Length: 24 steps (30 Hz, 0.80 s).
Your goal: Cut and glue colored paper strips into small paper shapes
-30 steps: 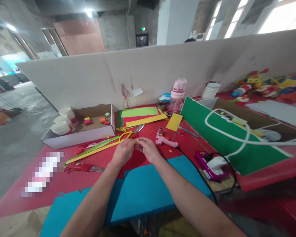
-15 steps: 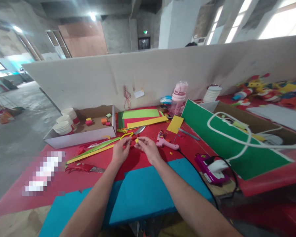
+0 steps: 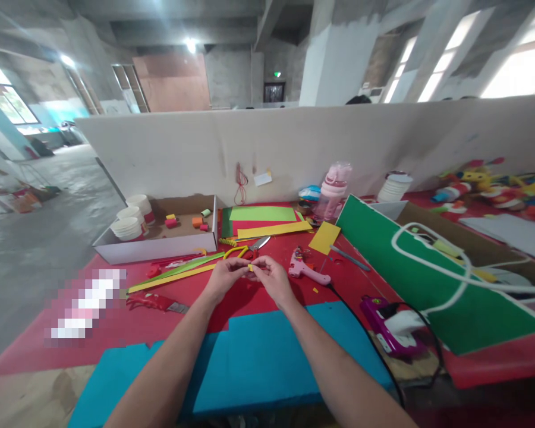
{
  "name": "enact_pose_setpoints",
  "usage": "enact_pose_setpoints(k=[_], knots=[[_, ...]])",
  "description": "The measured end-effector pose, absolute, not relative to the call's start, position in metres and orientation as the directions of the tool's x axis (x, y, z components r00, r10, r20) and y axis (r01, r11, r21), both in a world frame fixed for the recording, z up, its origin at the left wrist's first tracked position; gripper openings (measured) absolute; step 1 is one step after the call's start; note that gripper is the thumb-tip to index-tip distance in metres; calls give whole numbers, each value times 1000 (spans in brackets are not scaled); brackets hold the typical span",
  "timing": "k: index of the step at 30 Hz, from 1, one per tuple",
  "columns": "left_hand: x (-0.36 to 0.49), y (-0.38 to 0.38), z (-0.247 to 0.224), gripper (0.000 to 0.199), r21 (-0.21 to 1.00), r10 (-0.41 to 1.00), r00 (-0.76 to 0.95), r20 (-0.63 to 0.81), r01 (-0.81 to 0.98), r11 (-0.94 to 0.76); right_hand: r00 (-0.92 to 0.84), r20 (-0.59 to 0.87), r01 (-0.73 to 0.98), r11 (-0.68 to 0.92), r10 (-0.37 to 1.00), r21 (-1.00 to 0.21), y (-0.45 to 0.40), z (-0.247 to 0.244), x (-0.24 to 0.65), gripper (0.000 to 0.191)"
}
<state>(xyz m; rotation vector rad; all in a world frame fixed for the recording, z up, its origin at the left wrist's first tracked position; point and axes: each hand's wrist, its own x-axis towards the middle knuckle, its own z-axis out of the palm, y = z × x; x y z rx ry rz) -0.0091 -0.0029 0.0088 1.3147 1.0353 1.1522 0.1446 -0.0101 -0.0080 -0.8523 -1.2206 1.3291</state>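
Between the fingertips of both hands is a small yellow piece, probably paper or foam; the fingers cover most of it. My left hand pinches it from the left and my right hand from the right, thumbs close together. Just beyond the hands lie yellow-handled scissors, blades toward the back. A pink glue gun rests right of my right hand. Left of my left hand, long yellow and green strips lie above a red-handled utility knife.
A white-sided box at left holds paper cups and small coloured rolls. Coloured sheets and a pink bottle stand near the partition. At right are a green board, a white cable and a purple power strip. Blue sheeting covers the front edge.
My hands have come together, and my left fingers now meet the right ones at the yellow piece. The view has tilted up and shifted slightly left.
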Motion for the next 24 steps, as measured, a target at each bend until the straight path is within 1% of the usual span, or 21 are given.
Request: enact_pose_setpoints(k=[4, 7, 11, 18, 20, 24], knots=[[-10, -3, 9, 26, 996, 978, 196, 70, -60, -59, -163, 153, -227, 114, 975, -967, -10, -8, 144, 23], [-10, -2, 7, 27, 989, 983, 176, 56, -145, -30, -179, 177, -212, 138, 968, -967, -9, -7, 143, 24], [-8, -3, 5, 28, 968, 981, 196, -4, -246, 53, -168, 228, -126, 209, 959, -970, -9, -8, 144, 21], [-6, -5, 4, 33, 952, 966, 240, -92, -265, 156, -152, 233, -34, 230, 961, -973, -6, -5, 149, 15], [-5, -6, 5, 34, 945, 961, 257, -99, -277, 171, -132, 237, -47, 233, 962, -971, -6, -4, 149, 16], [-4, -6, 5, 34, 912, 965, 242, -103, -364, 189, -115, 200, -143, 184, 973, -973, -8, -2, 146, 21]])
